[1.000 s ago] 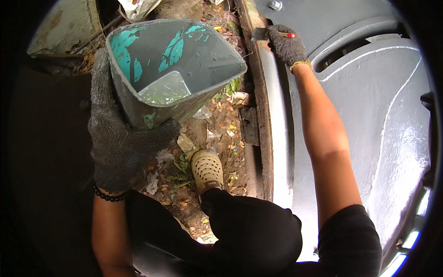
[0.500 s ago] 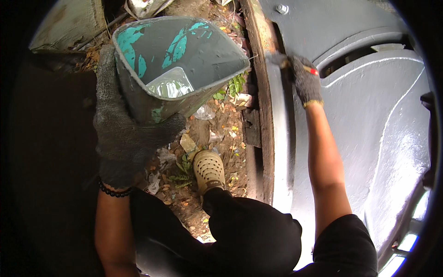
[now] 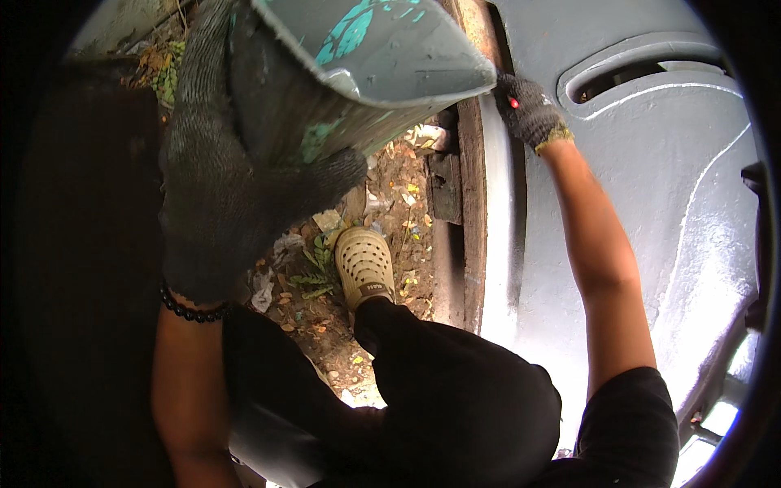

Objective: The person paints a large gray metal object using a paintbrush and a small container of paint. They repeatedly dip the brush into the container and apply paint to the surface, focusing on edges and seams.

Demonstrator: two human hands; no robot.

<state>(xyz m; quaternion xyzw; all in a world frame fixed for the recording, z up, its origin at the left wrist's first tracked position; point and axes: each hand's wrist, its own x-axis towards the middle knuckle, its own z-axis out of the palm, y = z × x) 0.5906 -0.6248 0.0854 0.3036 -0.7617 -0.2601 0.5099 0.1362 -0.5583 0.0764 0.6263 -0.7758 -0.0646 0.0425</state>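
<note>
My left hand (image 3: 215,203), in a dark knitted glove, grips a cut-open plastic container (image 3: 272,102) from its left side and below. Grey paint coats its inside, with turquoise patches showing, and it is tilted at the upper middle. My right hand (image 3: 533,112), gloved alike, is closed round a paintbrush (image 3: 514,103); only the red-tipped handle end shows, and the bristles are out of sight. That hand is beside the container's right corner, over the edge of a large grey-painted panel (image 3: 602,179).
A rough wooden beam (image 3: 472,187) runs along the panel's left edge. Left of it, leaves and litter cover the dirt ground (image 3: 325,337), where my beige clog (image 3: 364,260) stands. A slot (image 3: 618,81) cuts into the panel at upper right.
The container has moved up and to the right, closer to my right hand, and its inside shows less. My right hand has shifted slightly; the brush head has gone from sight.
</note>
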